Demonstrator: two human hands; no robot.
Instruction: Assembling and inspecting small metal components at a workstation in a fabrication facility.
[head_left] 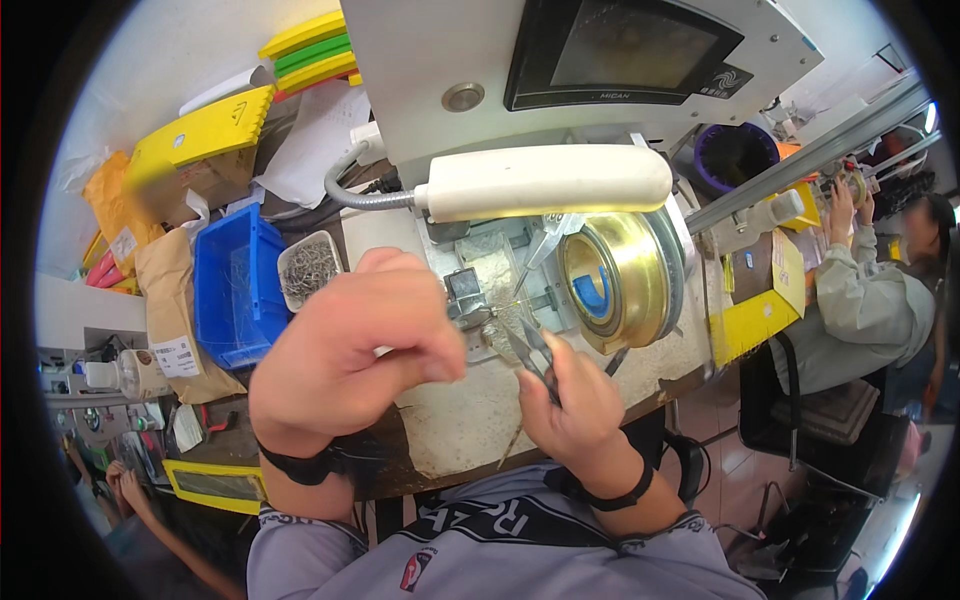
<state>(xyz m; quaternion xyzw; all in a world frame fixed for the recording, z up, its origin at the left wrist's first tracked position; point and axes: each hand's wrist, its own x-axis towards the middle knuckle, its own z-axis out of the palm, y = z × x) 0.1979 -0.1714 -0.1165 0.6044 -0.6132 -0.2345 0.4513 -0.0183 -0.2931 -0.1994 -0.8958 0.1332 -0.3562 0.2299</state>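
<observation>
My right hand point(575, 405) grips a pair of dark metal tweezers point(537, 365) between thumb and fingers. Their prongs point up and away, apart at the tips, beside a small metal fixture point(463, 290) on the machine bed. My left hand point(355, 335) is raised to the left of that fixture, fingers curled and thumb pressed in; whatever it may hold is too small or hidden. Right of the fixture stands a large brass-coloured wheel point(645, 280) with a blue piece point(592, 293) inside its ring. A slim metal nozzle point(540, 245) slants down toward the fixture.
Above the work hangs a white lamp point(545, 183) under a machine screen point(640, 45). Leftward are a tray of small metal parts point(310, 270), a blue bin point(235, 290) and a paper bag point(180, 310). Another person point(870, 300) works at the far right, past a yellow bin point(760, 325).
</observation>
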